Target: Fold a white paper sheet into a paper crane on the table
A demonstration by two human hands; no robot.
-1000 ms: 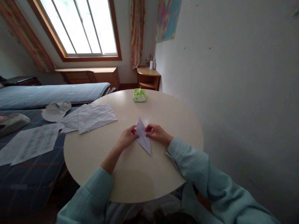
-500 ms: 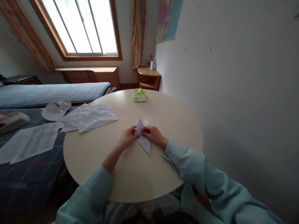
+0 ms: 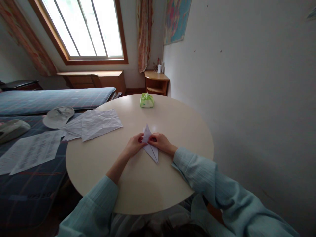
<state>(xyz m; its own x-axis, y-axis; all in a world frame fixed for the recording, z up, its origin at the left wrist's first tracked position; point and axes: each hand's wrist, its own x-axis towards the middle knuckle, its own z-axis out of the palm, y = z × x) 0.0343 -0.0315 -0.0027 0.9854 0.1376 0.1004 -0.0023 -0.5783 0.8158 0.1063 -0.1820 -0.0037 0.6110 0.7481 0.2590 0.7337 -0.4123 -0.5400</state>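
Observation:
A white paper folded into a long narrow kite shape (image 3: 151,149) lies on the round cream table (image 3: 138,184), one tip pointing away and one toward me. My left hand (image 3: 134,145) pinches its left edge with curled fingers. My right hand (image 3: 159,142) presses and pinches the paper's middle from the right, fingertips meeting the left hand's over the fold. Both sleeves are pale blue-green.
Crumpled white sheets (image 3: 98,123) lie at the table's left edge, a green tissue pack (image 3: 147,100) at its far side. Left of the table is a bed (image 3: 29,144) with printed papers (image 3: 29,151) and a cap (image 3: 58,117). A bare wall (image 3: 247,98) runs along the right.
My right hand slid left across the paper until its fingertips met the left hand over the centre fold. The left hand stayed in place.

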